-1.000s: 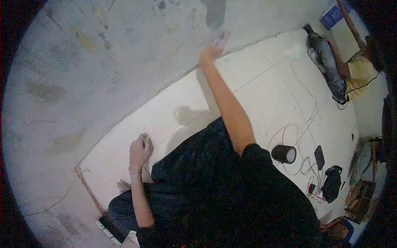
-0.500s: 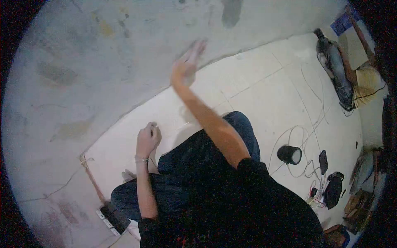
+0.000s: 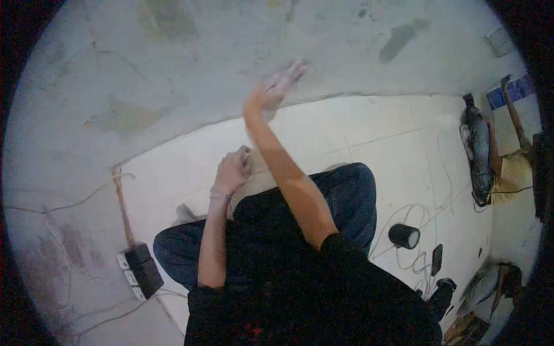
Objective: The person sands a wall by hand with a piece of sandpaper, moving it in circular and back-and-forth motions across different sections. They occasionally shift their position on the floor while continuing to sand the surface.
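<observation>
My right hand (image 3: 280,86) is stretched out in front of the stained grey wall (image 3: 219,69), just above the line where it meets the floor. Its fingers are extended and close together, somewhat blurred by motion. Lower and to the left is my left hand (image 3: 234,169), over the pale floor tiles near my crossed legs (image 3: 346,196). Thin bracelets circle that wrist. The left fingers are curled in toward the thumb; I cannot tell what small thing, if any, they pinch.
Right of my knee, a black cylinder (image 3: 404,236) stands among loose white cables (image 3: 412,213), with a dark phone (image 3: 437,259) beside it. A person in yellow (image 3: 512,176) is at the far right. Black switch boxes (image 3: 141,270) are at lower left.
The view has turned, shifting the room in the picture. My left hand is higher and further right, closer to my right forearm. My right hand stays extended by the wall, slightly further right.
</observation>
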A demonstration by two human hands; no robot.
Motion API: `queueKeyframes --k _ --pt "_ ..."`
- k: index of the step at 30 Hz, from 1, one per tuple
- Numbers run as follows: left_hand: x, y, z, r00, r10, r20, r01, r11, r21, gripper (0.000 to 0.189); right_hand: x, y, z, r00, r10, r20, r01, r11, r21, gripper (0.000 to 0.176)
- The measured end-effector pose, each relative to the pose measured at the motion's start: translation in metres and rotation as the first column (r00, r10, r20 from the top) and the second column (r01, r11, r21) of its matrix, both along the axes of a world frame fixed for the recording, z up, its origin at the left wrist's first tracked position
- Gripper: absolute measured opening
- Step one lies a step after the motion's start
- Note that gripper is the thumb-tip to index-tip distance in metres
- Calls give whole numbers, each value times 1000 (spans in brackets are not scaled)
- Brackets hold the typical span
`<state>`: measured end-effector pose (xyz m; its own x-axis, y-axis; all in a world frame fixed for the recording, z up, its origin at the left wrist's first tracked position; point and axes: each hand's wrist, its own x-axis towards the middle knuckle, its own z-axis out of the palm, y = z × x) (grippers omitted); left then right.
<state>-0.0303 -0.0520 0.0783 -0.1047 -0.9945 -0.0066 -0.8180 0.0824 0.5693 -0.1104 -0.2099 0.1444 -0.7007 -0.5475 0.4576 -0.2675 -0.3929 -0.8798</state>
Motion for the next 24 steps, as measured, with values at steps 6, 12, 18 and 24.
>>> queueKeyframes --k 6,12,18,24 --pt "8 -7 1 998 28 60 -29 999 29 24 29 -5 10 996 20 83 -18 1000 -18 53" --pt "11 -4 -27 999 45 18 -40 974 -223 23 42 15 15 941 94 -325 -124 990 -72 58" --pt "5 -5 -10 996 57 63 -50 993 -107 23 34 -1 16 913 0 -409 -79 981 -178 61" --pt "-2 -2 8 997 77 22 -79 994 76 25 -3 -3 32 557 78 -827 -310 943 -120 68"
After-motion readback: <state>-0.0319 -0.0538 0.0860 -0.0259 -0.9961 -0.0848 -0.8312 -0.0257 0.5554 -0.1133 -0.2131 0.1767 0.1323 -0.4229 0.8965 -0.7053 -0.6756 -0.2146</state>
